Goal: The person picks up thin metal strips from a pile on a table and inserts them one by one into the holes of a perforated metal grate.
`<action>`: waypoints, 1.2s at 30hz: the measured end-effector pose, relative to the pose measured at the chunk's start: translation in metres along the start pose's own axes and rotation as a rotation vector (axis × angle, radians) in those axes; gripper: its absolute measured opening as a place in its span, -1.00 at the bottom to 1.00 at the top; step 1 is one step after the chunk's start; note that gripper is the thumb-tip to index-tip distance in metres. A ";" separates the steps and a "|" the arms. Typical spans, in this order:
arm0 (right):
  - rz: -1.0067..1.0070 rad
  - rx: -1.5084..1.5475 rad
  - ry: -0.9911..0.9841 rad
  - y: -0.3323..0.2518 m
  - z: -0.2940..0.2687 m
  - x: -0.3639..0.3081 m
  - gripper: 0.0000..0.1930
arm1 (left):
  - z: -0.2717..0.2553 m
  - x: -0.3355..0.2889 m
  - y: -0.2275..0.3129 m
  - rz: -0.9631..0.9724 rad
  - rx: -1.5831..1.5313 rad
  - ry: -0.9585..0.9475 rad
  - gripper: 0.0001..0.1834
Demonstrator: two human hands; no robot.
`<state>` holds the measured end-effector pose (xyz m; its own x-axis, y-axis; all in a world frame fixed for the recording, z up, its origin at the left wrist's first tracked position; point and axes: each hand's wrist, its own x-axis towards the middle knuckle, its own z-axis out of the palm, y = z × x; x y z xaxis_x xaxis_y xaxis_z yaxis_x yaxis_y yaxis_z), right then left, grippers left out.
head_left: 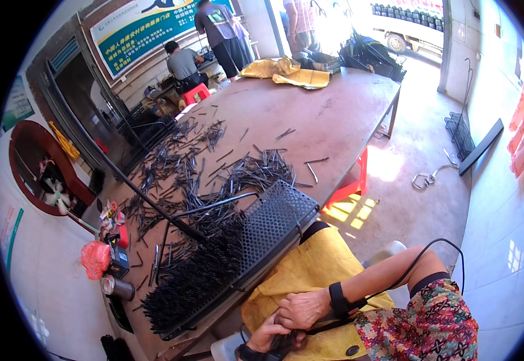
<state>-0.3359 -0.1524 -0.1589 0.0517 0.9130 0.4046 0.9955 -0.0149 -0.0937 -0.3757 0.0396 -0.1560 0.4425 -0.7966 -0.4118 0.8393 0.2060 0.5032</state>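
My two hands meet low in the view, over a yellow cloth (310, 265) on my lap. My left hand (263, 338) is curled around a small dark bundle (285, 343) whose kind I cannot make out. Over it, my right hand (303, 309) has its fingers bent and pressed together; whatever they pinch is hidden. In front of me, at the table's near edge, a black perforated rack (280, 216) stands tilted. Dense black bristle-like pieces (198, 277) fill its left part, while its right part shows bare holes.
Many loose dark strips (177, 174) lie scattered over the brown table (328, 114). A metal can (117, 287) and a red plastic bag (96, 260) sit at the left edge. A red stool (352, 180) is under the right side. Other people (221, 36) are at the back.
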 end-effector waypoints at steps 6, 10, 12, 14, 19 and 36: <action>0.505 0.406 -0.247 -0.002 -0.032 0.006 -0.76 | -0.020 -0.010 0.006 0.129 -0.135 -0.063 -0.06; 0.961 1.121 0.407 -0.005 0.002 0.003 -0.80 | -0.021 0.012 0.001 0.480 -0.116 0.145 -0.35; 1.060 1.551 0.305 -0.006 -0.003 0.005 -0.78 | -0.017 0.015 0.001 0.601 0.059 0.086 -0.38; 1.124 1.592 0.281 -0.015 -0.018 0.026 -0.76 | -0.003 0.006 0.001 0.596 -0.006 -0.005 -0.46; 1.083 1.769 0.264 -0.021 0.013 0.031 -0.85 | 0.001 0.003 -0.001 0.434 0.099 0.250 -0.57; 1.167 1.413 0.075 -0.025 0.001 0.027 -0.67 | 0.000 0.012 -0.014 0.444 -0.058 0.290 -0.78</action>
<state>-0.3597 -0.1273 -0.1468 0.6303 0.6712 -0.3900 -0.3488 -0.2040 -0.9147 -0.3828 0.0271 -0.1677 0.8216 -0.4370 -0.3660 0.5635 0.5258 0.6372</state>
